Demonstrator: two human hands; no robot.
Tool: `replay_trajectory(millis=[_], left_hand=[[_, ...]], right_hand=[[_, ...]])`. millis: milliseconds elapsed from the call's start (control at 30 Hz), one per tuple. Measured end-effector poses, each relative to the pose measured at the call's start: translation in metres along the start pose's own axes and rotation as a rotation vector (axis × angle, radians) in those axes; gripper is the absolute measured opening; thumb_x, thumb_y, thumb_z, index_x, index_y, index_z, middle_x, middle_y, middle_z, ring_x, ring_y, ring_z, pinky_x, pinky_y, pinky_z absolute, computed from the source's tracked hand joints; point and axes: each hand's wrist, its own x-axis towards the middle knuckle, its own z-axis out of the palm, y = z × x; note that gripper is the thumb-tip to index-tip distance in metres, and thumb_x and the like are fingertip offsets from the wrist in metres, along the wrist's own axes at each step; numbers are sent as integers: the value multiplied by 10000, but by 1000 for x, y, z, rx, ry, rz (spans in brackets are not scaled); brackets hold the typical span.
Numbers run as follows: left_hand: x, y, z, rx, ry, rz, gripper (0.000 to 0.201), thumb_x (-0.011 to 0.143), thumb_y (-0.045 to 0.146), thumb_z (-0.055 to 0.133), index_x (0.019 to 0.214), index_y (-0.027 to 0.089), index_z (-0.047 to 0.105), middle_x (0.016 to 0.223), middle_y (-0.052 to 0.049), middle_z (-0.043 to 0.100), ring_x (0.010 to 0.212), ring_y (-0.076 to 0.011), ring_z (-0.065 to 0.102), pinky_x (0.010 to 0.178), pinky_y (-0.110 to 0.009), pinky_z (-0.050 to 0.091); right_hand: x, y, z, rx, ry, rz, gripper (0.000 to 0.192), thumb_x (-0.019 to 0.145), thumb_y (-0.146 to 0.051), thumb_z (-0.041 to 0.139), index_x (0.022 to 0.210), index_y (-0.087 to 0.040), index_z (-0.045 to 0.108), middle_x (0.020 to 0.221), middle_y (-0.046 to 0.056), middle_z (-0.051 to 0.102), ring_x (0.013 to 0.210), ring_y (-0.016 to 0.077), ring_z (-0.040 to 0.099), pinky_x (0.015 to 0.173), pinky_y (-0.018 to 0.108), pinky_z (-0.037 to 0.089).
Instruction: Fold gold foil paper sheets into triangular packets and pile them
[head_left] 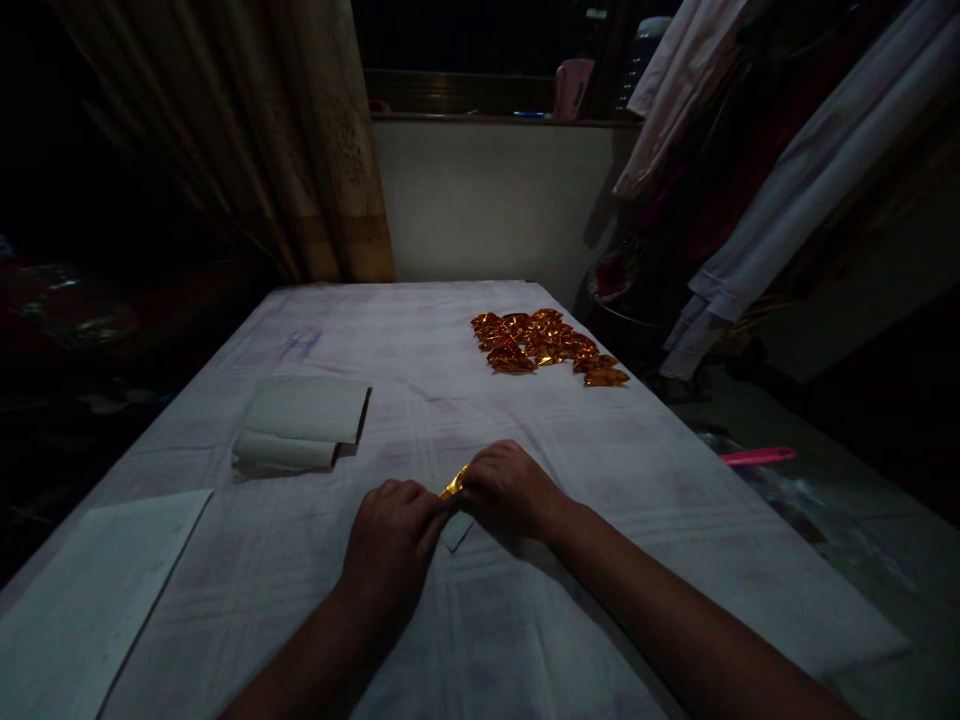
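Note:
Between my two hands, near the middle of the table, is a small shiny gold foil wrapper. My left hand pinches its left end, and my right hand closes on its right end. Whatever the foil may contain is hidden by my fingers. Just below the hands a small pale piece of paper lies on the cloth. Farther back on the right sits a pile of gold-orange foil packets, several of them bunched together, apart from my hands.
A checked pale cloth covers the table. To the left lie a stack of folded pale paper or card and a large white sheet. Behind hangs a curtain; clothes hang at right. A pink handle shows beyond the right edge.

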Motion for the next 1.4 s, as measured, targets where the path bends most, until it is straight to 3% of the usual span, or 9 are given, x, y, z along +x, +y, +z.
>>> replay_trajectory(millis=[100, 300, 467, 633, 1233, 1333, 1400], left_hand=[[-1, -2, 2, 59, 0, 3, 133, 962, 262, 601, 918, 239, 724, 868, -40, 696, 848, -228, 597, 764, -371, 413], [-3, -6, -4, 77, -5, -10, 154, 967, 260, 577, 893, 231, 708, 875, -41, 709, 839, -231, 606, 764, -377, 414], [-2, -7, -5, 114, 34, -74, 210, 973, 278, 534, 830, 201, 666, 834, -56, 688, 831, -244, 605, 786, -394, 423], [-1, -7, -2, 173, 32, -103, 276, 985, 312, 499, 764, 199, 619, 789, -60, 656, 805, -252, 588, 765, -398, 411], [6, -5, -4, 207, -14, -137, 247, 959, 287, 519, 738, 215, 602, 750, -47, 635, 798, -249, 589, 751, -392, 393], [6, -6, -3, 208, -27, -135, 228, 957, 291, 532, 747, 217, 580, 765, -44, 628, 807, -254, 589, 759, -400, 398], [6, -6, -3, 185, -25, -148, 206, 955, 292, 545, 765, 216, 562, 786, -42, 632, 816, -254, 594, 767, -401, 401]], right_hand=[[1, 12, -5, 80, -9, -17, 144, 864, -222, 732, 1008, -217, 727, 971, 44, 759, 960, 217, 659, 862, 349, 407], [-4, 27, -2, 129, 24, 26, 73, 890, -262, 726, 951, -266, 767, 1052, 45, 755, 995, 219, 648, 871, 370, 419], [-3, 20, 14, 134, 111, 130, 61, 914, -245, 681, 927, -227, 737, 1058, 66, 733, 1038, 228, 634, 917, 402, 405], [0, 10, 18, 141, 105, 256, 90, 912, -210, 636, 862, -214, 712, 1040, 60, 718, 1027, 225, 613, 926, 410, 381], [4, -10, 20, 138, 170, 411, 196, 864, -242, 686, 698, -208, 586, 985, 44, 686, 1009, 231, 575, 900, 394, 351], [3, -10, 21, 124, 174, 433, 158, 856, -245, 683, 736, -214, 584, 957, 49, 679, 986, 240, 578, 886, 393, 361], [2, -10, 22, 115, 183, 443, 62, 852, -244, 674, 859, -221, 617, 970, 60, 682, 987, 253, 580, 887, 399, 374]])
